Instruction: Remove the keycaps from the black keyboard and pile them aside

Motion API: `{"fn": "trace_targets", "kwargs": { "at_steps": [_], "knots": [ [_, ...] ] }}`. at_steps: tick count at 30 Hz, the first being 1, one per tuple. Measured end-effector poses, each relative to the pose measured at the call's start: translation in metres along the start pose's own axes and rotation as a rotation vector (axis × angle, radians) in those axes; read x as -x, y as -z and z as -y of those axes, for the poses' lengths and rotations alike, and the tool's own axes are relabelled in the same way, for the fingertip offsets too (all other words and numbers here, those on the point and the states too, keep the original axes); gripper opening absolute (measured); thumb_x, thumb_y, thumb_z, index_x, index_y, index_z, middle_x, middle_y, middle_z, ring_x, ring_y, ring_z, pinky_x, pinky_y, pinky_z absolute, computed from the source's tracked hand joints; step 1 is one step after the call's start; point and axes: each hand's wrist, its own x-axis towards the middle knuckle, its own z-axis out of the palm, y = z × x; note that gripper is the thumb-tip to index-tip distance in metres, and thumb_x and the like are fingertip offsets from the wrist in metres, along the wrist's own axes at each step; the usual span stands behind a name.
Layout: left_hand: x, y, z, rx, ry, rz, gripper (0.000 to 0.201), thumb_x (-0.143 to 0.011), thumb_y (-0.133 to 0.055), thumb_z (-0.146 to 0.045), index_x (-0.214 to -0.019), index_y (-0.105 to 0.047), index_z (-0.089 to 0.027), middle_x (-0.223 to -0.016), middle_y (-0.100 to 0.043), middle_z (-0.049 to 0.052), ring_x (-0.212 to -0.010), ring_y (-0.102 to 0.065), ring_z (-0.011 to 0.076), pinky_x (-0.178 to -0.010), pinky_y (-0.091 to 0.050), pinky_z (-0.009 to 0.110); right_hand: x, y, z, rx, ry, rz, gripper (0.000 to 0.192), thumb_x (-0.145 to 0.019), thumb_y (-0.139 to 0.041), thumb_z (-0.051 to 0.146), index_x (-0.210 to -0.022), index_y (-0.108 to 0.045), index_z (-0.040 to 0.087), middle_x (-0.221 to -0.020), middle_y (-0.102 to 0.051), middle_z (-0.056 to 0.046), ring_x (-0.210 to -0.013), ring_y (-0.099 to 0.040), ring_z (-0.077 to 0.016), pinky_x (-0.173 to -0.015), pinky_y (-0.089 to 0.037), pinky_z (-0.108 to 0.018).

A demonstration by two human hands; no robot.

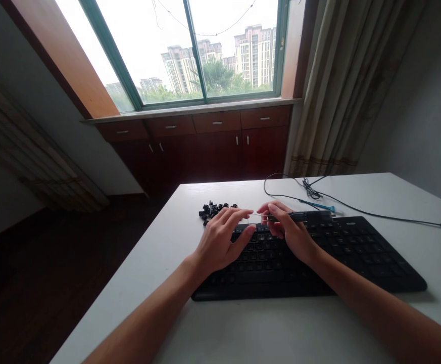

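— How many keyboards are there?
— One black keyboard [319, 263] on the white desk [281, 328]. Its long side runs left to right, tilted a bit.
— And the hands?
— Two. The left hand [224, 240] lies flat on the keys, fingers loose and spread. The right hand [290, 230] pinches a thin dark tool [303, 216] that points sideways, along the top row.
— What else?
— One pile of loose black keycaps [214, 210] just behind the keyboard, too many to count, and one black cable [356, 210].

Bright window [190, 50] above dark cabinets [205, 146], curtain [341, 86] beside.
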Motion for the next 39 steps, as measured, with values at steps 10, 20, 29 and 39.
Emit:
{"fn": "trace_targets", "kwargs": {
  "at_steps": [10,20,29,39],
  "knots": [
    [0.002,-0.003,-0.001,0.105,-0.112,-0.106,0.050,-0.097,-0.055,-0.025,-0.144,-0.039,-0.018,-0.116,-0.066,0.011,-0.098,-0.060,0.0219,-0.084,-0.051,0.040,0.000,0.001,-0.008,-0.058,0.088,0.026,0.054,-0.103,-0.036,0.055,-0.099,-0.079,0.023,-0.103,-0.076,-0.005,-0.118,-0.061,-0.0269,-0.112,-0.035,-0.044],
    [0.002,-0.002,-0.004,0.029,-0.141,-0.121,0.034,-0.099,-0.054,-0.018,-0.133,-0.052,-0.019,-0.113,-0.066,0.008,-0.101,-0.057,0.0214,-0.088,-0.050,0.038,0.005,0.000,-0.010,-0.174,-0.018,0.127,0.055,-0.100,-0.041,0.062,-0.107,-0.080,0.022,-0.096,-0.080,-0.007,-0.116,-0.067,-0.0299,-0.115,-0.035,-0.051],
    [0.003,-0.006,0.000,0.012,-0.074,-0.105,0.043,-0.097,-0.061,-0.025,-0.136,-0.046,-0.020,-0.113,-0.065,0.008,-0.103,-0.058,0.0220,-0.088,-0.051,0.038,0.007,0.000,-0.003,-0.206,-0.040,0.137,0.059,-0.102,-0.035,0.061,-0.131,-0.067,0.022,-0.086,-0.079,-0.006,-0.102,-0.072,-0.0289,-0.106,-0.042,-0.050],
    [0.001,-0.012,0.003,-0.061,0.026,-0.088,0.039,-0.091,-0.070,-0.039,-0.123,-0.055,-0.021,-0.108,-0.066,0.007,-0.098,-0.059,0.0234,-0.085,-0.051,0.039,0.001,0.005,-0.003,-0.328,-0.067,0.218,0.066,-0.102,-0.026,0.063,-0.139,-0.058,0.019,-0.102,-0.077,-0.012,-0.086,-0.070,-0.0243,-0.072,-0.051,-0.035]
  ]
}}
